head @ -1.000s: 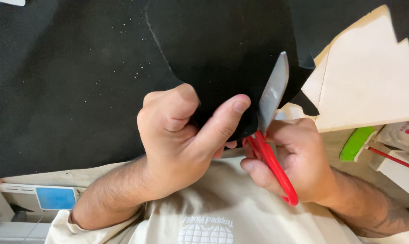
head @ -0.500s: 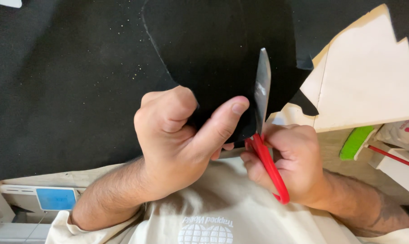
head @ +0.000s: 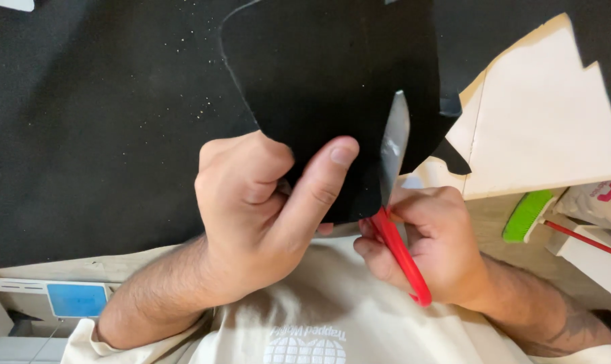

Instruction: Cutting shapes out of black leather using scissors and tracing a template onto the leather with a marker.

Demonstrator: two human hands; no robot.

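Head view, looking straight down over a cream shirt [head: 332, 323] with a pale globe print at the lower edge.

Left hand [head: 265, 216] clenched on the near edge of a black cut piece of fabric [head: 332, 81], thumb pressed flat on top, the other fingers curled beneath and hidden by the cloth. Piece lifted off the large black sheet [head: 90, 128] that covers the work table; rounded corner at upper left outlined by a thin pale line, top of the piece cut off by the frame.

Right hand [head: 427, 246] wrapped through the red handles of a pair of scissors [head: 394, 202], fingers closed round the loops, only one red loop plainly seen. Grey blade pointing away from the body, lying along the right edge of the held piece; second blade not visible, so how far the blades stand apart cannot be told.

At the right edge of the table, a pale beige pattern board [head: 548, 128] with stepped cuts, partly under black cloth. Beyond the table's right corner, a green brush [head: 527, 216], half hidden. At the lower left corner, a blue and white box [head: 76, 300], blurred.
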